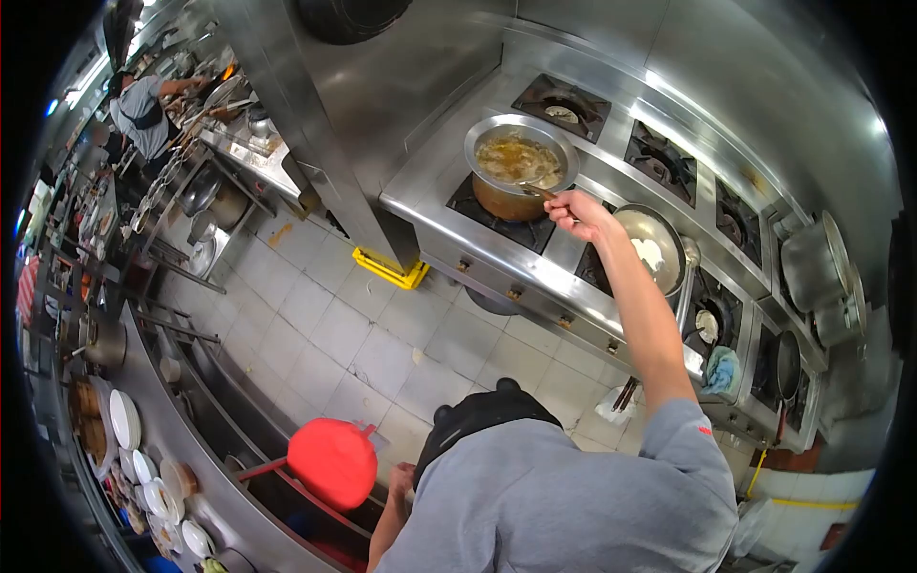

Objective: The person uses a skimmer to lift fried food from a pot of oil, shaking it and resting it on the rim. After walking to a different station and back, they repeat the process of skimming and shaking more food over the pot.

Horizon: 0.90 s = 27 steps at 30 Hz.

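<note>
Head view, and my right hand [571, 214] is out over the range, fingers closed round the handle of a utensil [537, 190] whose far end sits in the bubbling liquid [511, 153] of a wide-rimmed pot [506, 201]. That pot stands on a burner near the front corner, and just beside it, close under my forearm, there's a pan [660, 229] with something white in it. Down at my left, my left hand [402, 479] is beside a red plastic piece [332, 463]; its fingers are too small to read, so I can't tell whether they're open. More pots [812, 263] crowd the far right, and a blue cloth [723, 370] lies by the range. Now the edges: the steel range front [478, 242] runs between my body and the pot, a steel column [349, 134] rises to the left with a yellow base [390, 270], and open tiled floor [373, 334] stretches across to the plate-laden counter [205, 458].
</note>
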{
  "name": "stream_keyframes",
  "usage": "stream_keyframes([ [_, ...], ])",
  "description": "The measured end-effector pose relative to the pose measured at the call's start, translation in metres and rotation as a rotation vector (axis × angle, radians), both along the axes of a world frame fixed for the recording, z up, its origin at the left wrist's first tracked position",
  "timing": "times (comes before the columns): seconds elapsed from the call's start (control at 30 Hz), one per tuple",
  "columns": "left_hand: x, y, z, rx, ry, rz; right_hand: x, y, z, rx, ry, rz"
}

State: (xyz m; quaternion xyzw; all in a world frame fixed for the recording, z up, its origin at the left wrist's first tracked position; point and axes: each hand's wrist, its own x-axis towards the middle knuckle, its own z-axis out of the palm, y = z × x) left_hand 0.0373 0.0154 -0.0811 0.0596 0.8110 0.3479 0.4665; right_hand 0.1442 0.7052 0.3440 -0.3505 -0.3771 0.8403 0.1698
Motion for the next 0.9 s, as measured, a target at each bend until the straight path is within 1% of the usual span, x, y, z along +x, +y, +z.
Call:
stream_keyframes([
  [0.1, 0.006, 0.015, 0.01, -0.036, 0.035, -0.042, 0.025, -0.004, 0.021, 0.166, -0.078, 0.103],
  [0.17, 0.008, 0.026, 0.016, -0.031, 0.029, -0.037, 0.038, -0.009, 0.034, 0.241, -0.192, 0.088],
  [0.2, 0.008, 0.033, 0.017, 0.035, 0.004, 0.028, 0.043, -0.015, 0.049, 0.279, -0.237, 0.1],
  [0.27, 0.007, 0.046, 0.026, -0.013, 0.034, -0.061, 0.057, -0.019, 0.067, 0.397, -0.379, 0.119],
  [0.3, 0.007, 0.056, 0.033, -0.036, 0.047, -0.108, 0.063, -0.015, 0.068, 0.442, -0.401, 0.147],
  [0.37, 0.007, 0.08, 0.057, -0.049, 0.013, -0.056, 0.074, -0.007, 0.07, 0.536, -0.442, 0.203],
  [0.4, 0.006, 0.088, 0.062, -0.054, -0.002, -0.028, 0.077, -0.006, 0.076, 0.69, -0.543, 0.241],
  [0.5, 0.004, 0.102, 0.066, -0.016, 0.013, -0.03, 0.082, 0.013, 0.065, 1.321, -0.575, 0.221],
  [0.6, 0.01, 0.114, 0.08, -0.01, -0.001, 0.015, 0.076, 0.015, 0.079, 1.54, -0.725, 0.216],
  [0.7, 0.02, 0.132, 0.116, -0.09, 0.014, -0.042, 0.068, 0.033, 0.065, 1.668, -0.872, 0.259],
  [0.8, 0.026, 0.114, 0.092, 0.011, -0.007, -0.019, 0.061, 0.048, 0.049, 1.729, -0.979, 0.314],
  [0.9, 0.032, 0.093, 0.071, 0.031, 0.036, 0.015, 0.057, 0.063, 0.043, 1.713, -1.11, 0.45],
])
